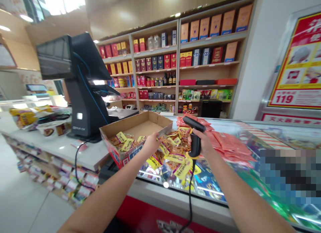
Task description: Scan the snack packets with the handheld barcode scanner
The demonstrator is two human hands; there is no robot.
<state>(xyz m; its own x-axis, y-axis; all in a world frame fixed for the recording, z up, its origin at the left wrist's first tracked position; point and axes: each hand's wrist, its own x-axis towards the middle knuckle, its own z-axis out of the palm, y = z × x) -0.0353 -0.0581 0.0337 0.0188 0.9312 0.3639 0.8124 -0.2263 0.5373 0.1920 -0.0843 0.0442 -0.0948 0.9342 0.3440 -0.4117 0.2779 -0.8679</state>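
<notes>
A black and yellow barcode scanner (196, 142) stands upright in my right hand (204, 143), its fingers wrapped round the handle. The scanner's cable runs down over the counter's front edge. My left hand (151, 143) is closed at the right side of an open cardboard box (140, 124), with its fingertips on a snack packet whose yellow label partly shows. Several clear snack packets (175, 157) with yellow labels and brown strips inside lie in a pile on the glass counter between my hands. More such packets (124, 142) sit in the box.
A black point-of-sale terminal (85, 92) stands left of the box. Pink-red packets (229, 146) are stacked on the glass counter (225, 122) to the right. Bagged goods (22, 117) lie at far left. Shelves (157, 52) of boxed goods and bottles line the back wall.
</notes>
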